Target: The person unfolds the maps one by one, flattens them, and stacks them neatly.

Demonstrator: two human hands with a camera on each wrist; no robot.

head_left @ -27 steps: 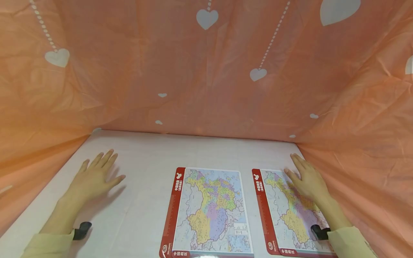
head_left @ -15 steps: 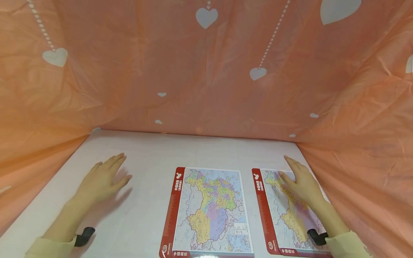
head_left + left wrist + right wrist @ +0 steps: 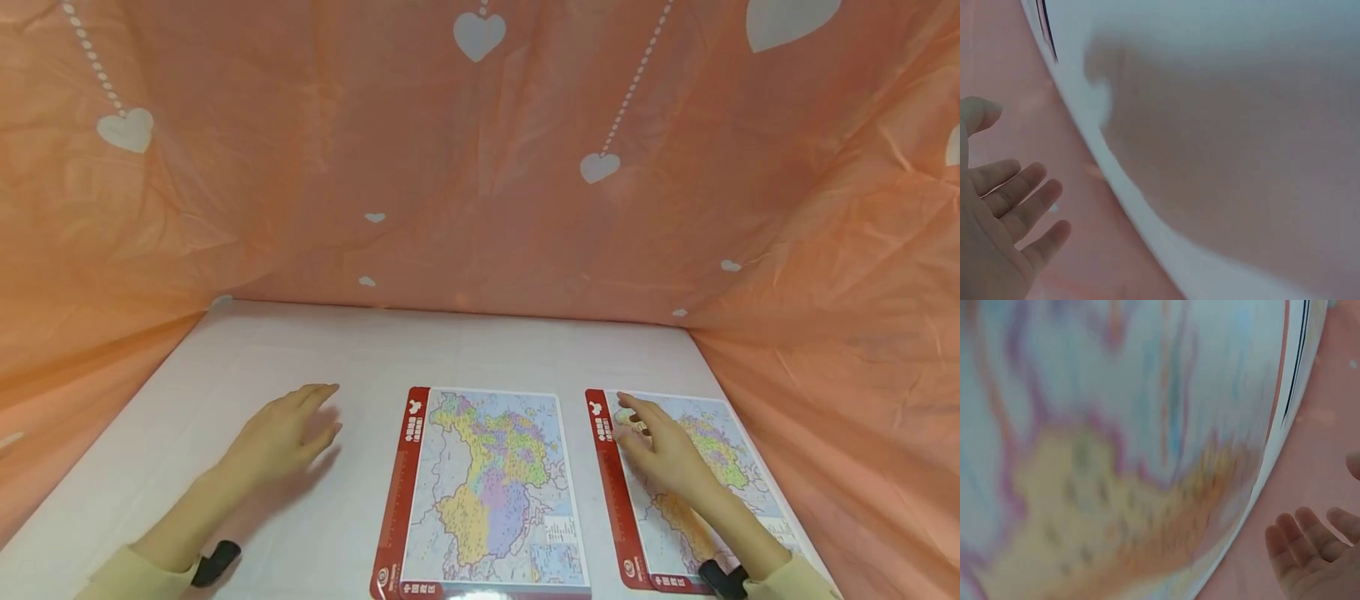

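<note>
Two map boards lie flat; my right hand (image 3: 663, 450) rests on the right map (image 3: 720, 467), fingers loose, holding nothing. My left hand (image 3: 281, 433) hovers open. Nothing lifted yet.

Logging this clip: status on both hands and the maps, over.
Left hand open, on the white table left of the middle map. Right hand fingers relaxed over the right map, upper left part. Nothing between them.

The right hand (image 3: 663, 450) rests on the near-left part of the right map board (image 3: 738, 467), the middle map board (image 3: 487, 487) lies just to its left, and the left hand (image 3: 281, 433) hovers over the table (image 3: 465, 350) beyond that.
</note>
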